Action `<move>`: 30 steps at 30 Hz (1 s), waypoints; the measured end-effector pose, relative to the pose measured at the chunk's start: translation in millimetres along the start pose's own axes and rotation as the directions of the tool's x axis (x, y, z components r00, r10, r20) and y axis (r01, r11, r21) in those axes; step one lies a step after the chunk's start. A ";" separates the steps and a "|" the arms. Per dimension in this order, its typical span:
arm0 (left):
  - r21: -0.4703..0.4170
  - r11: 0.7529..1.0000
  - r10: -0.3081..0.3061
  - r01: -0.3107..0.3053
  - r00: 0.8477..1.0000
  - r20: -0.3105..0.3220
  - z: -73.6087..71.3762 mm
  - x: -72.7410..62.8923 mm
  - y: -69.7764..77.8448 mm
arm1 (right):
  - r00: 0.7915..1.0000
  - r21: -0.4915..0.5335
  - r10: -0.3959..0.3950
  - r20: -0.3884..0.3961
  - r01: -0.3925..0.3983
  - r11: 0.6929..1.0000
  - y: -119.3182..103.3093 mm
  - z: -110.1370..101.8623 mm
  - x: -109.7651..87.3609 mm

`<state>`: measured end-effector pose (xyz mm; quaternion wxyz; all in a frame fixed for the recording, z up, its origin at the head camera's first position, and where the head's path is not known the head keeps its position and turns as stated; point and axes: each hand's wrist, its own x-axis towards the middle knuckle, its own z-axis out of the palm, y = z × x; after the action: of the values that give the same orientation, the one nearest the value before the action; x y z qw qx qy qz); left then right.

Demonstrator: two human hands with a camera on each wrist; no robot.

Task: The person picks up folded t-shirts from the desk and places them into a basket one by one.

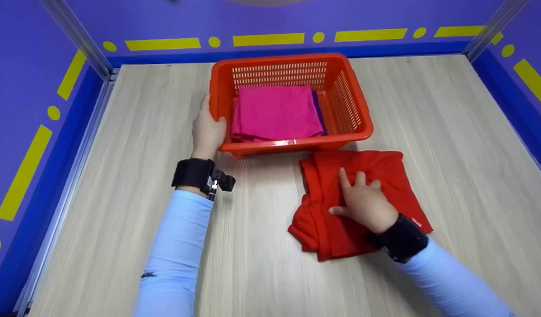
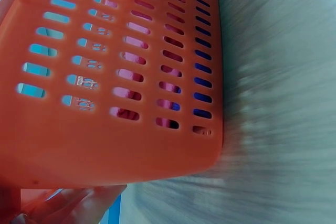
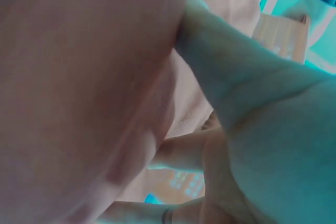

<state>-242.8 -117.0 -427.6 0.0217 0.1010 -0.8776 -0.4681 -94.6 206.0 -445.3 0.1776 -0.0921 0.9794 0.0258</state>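
Note:
An orange-red plastic basket with slotted walls stands at the back of the table. My left hand grips its left end, thumb over the rim and fingers along the outside. In the left wrist view the basket's slotted wall fills much of the picture. Inside lies a folded pink cloth, over a dark blue one that shows at its right edge. My right hand rests with spread fingers on a folded red garment in front of the basket. Loose folds bunch along the garment's left side.
The pale wood-grain table is bounded by blue-purple panels with yellow marks at the back and both sides. A metal rail runs along the left table edge. The red garment's back edge lies close to the basket's front.

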 end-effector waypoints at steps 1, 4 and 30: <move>-0.002 1.000 0.002 -0.002 1.000 -0.002 -0.1 -0.2 -0.2 | 1.000 -0.007 -0.002 0.002 0.002 1.000 -4.0 0.0 1.2; 0.000 1.000 0.001 -0.001 1.000 -0.004 0.1 -0.4 -0.5 | 1.000 -0.016 -0.003 0.012 0.003 1.000 -15.7 -0.4 4.3; 0.013 1.000 0.017 -0.017 1.000 -0.005 -1.4 0.1 -1.8 | 1.000 0.020 0.030 -0.005 -0.030 0.999 -107.3 -2.4 21.6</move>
<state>-242.4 -119.2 -428.3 0.0272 0.0947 -0.8814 -0.4620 -94.9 96.7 -452.5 0.1756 -0.0755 0.9814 0.0185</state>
